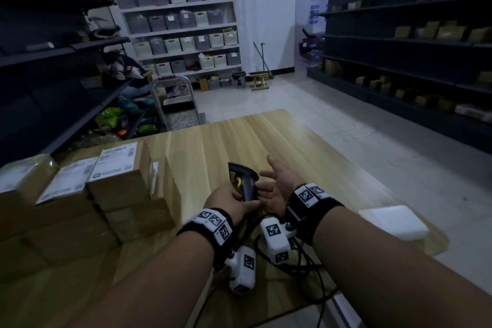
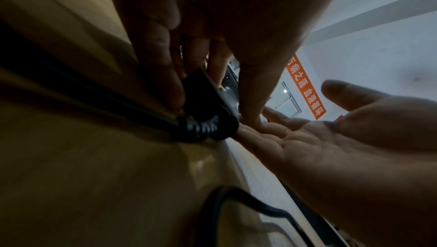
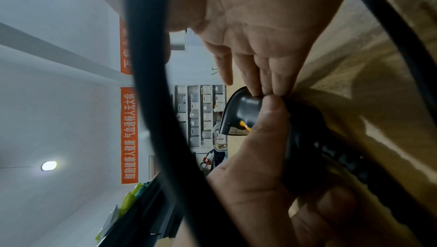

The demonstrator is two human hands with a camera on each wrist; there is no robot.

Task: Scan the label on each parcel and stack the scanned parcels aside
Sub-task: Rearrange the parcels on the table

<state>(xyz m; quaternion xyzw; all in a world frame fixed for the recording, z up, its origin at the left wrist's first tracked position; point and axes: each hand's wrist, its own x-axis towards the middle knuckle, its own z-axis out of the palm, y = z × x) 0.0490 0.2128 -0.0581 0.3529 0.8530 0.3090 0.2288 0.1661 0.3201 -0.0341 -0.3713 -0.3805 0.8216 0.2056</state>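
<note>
A black barcode scanner (image 1: pixel 246 184) with a yellow trigger stands upright on the wooden table (image 1: pixel 213 141). My left hand (image 1: pixel 233 201) grips its handle low down; in the left wrist view the fingers (image 2: pixel 163 75) curl round the handle base (image 2: pixel 208 99). My right hand (image 1: pixel 277 185) is just right of the scanner, palm facing it, with straight fingers touching the handle (image 3: pixel 248 110). Several brown cardboard parcels (image 1: pixel 117 184) with white labels on top are stacked at the table's left.
The scanner's black cable (image 1: pixel 300 261) loops over the near table edge and crosses the right wrist view (image 3: pixel 153 82). A white packet (image 1: pixel 394 224) lies at the right table edge. Dark shelving lines both sides, and a cart (image 1: pixel 175 104) stands beyond the table.
</note>
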